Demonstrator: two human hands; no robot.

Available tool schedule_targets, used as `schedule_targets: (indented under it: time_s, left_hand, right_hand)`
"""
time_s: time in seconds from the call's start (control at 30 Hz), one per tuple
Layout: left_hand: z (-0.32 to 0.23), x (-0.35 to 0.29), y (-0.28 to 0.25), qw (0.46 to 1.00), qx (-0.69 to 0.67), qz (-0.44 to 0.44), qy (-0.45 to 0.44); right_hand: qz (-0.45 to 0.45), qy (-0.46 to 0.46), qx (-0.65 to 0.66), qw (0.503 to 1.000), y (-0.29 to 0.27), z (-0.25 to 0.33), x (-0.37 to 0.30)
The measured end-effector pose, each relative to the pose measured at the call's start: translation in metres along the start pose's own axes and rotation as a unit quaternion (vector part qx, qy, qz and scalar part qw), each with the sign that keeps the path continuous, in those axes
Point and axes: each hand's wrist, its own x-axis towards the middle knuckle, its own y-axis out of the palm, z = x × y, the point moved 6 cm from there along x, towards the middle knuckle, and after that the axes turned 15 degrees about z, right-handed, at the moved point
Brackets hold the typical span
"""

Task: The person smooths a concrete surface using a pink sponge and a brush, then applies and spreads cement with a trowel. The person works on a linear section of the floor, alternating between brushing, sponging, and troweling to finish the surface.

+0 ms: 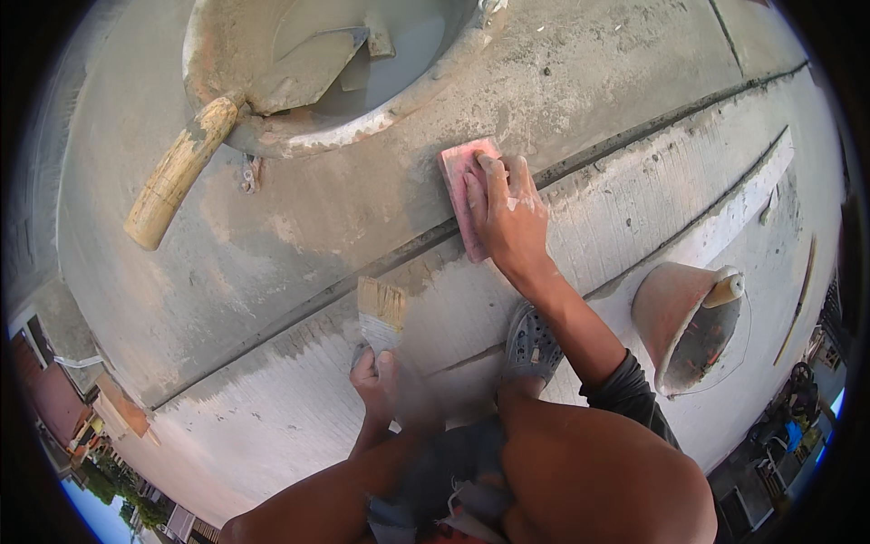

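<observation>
Pink rectangular block (456, 181), mid-view from where I stand: it lies across the dark groove (616, 143) in the grey concrete surface (272, 204), the groove running from 8 o'clock to 2 o'clock. Directions are taken from the block, 12 o'clock being away from the person. Right hand (512, 207): pinches the block between thumb and fingers. Left hand (373, 379), at 7 o'clock: curled round the paintbrush (382, 313), whose tan bristles point toward 12 o'clock; its handle is mostly hidden. Tub (349, 134), between 10 and 11 o'clock: holds cloudy water (412, 41) and the blade of a trowel (301, 74), whose wooden handle extends past the rim toward 8 o'clock. Grey perforated clog (530, 347), at 5 o'clock. Reddish bucket (666, 299), at 4 o'clock: a pale wooden grip (725, 290) shows at its rim.
</observation>
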Motion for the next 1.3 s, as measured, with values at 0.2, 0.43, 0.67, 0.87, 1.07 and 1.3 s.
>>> schedule_targets:
  time_s: [0.2, 0.43, 0.67, 0.87, 1.07, 1.3]
  left_hand:
    - [0.004, -0.001, -0.003, 1.000, -0.017, -0.026, -0.001]
    - [0.001, 0.001, 0.001, 0.999, -0.006, -0.029, -0.012]
    - [-0.030, 0.002, 0.010, 0.996, -0.080, -0.014, -0.034]
    - [-0.035, 0.002, 0.000, 0.975, -0.071, 0.197, -0.077]
    - [-0.023, 0.016, -0.042, 0.958, -0.270, 0.054, -0.075]
    - [-0.039, 0.016, -0.048, 0.969, -0.233, 0.046, -0.068]
  right_hand:
    - [0.044, -0.078, 0.056, 0.994, 0.022, 0.044, -0.014]
    - [-0.010, 0.026, 0.005, 1.000, -0.010, -0.013, 0.011]
    - [0.140, -0.069, 0.359, 0.920, 0.005, 0.033, -0.012]
    - [0.163, -0.144, 0.535, 0.817, -0.008, 0.035, -0.037]
    - [0.273, -0.202, 0.473, 0.813, -0.005, 0.077, -0.100]
    - [0.176, -0.011, 0.506, 0.844, 0.001, 0.017, -0.108]
